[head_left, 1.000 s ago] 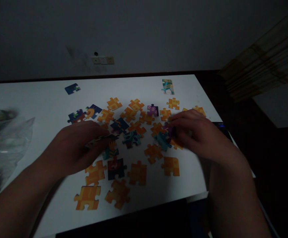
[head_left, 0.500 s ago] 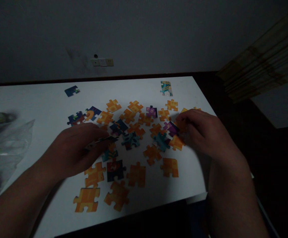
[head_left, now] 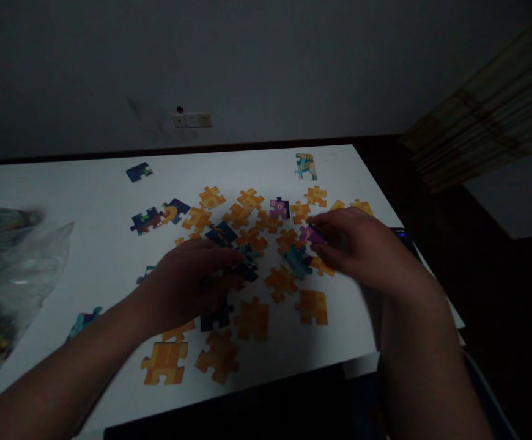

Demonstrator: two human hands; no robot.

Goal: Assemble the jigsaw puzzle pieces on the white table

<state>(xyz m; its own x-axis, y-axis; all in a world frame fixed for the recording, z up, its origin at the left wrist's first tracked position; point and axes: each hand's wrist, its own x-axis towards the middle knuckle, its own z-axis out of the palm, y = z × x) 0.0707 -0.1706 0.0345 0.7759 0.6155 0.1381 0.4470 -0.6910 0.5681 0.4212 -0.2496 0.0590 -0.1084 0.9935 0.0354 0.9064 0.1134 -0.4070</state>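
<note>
Jigsaw pieces lie scattered over the white table (head_left: 339, 342), most of them orange. My left hand (head_left: 192, 284) is over the near middle of them, thumb and fingers pinched on a dark blue puzzle piece (head_left: 249, 272). A teal piece (head_left: 249, 252) shows right behind those fingertips. My right hand (head_left: 362, 247) has its thumb and index finger closed about the edge of a purple puzzle piece (head_left: 310, 234); the palm side is in shadow. Just left of it lies a teal piece (head_left: 297, 261). Another purple piece (head_left: 279, 208) with pink rings sits farther back.
A clear plastic bag (head_left: 22, 275) with contents is at the left. Single pieces lie apart at the back: a dark blue one (head_left: 139, 172) and a teal-and-yellow one (head_left: 306, 166). A dark device (head_left: 403, 235) is by the right edge, beneath my forearm. A wall with sockets (head_left: 191, 120) stands behind.
My left hand has moved right with the dark blue piece, uncovering pieces at the left. My right hand has shifted slightly left, onto the purple piece. The view has shifted a little.
</note>
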